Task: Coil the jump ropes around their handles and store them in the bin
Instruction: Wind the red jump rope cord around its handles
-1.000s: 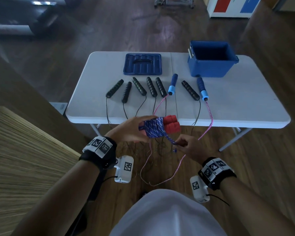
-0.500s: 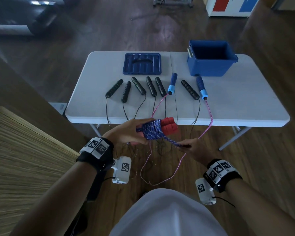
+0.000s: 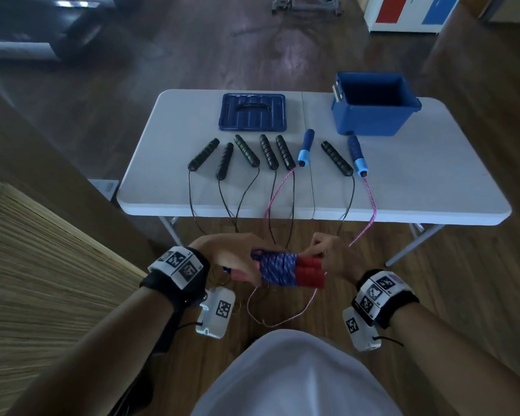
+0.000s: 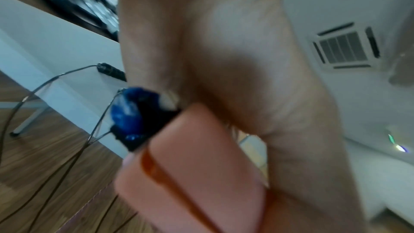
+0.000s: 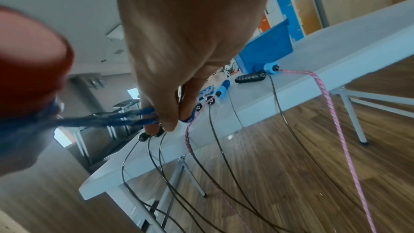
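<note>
Head view: nearest, in front of the white-shirted torso, both hands hold one bundle in the air, short of the table edge. The left hand (image 3: 222,253) has its fingers curled round the wrapped end of the red handles (image 3: 309,271), which lie side by side with blue rope (image 3: 278,270) coiled tightly about their middle. The right hand (image 3: 332,256) pinches the loose end of that blue rope between thumb and fingertips; the right wrist view shows the strands pulled taut, though blur may hide the exact grip. Beyond, thin black cords and a pink rope (image 3: 373,202) hang over the white table (image 3: 433,187) edge. On it lie six black handles (image 3: 203,154) and two blue handles (image 3: 305,147) in a row. Farther back sit the blue lid (image 3: 252,112), flat, and the open blue bin (image 3: 373,105) at the right.
</note>
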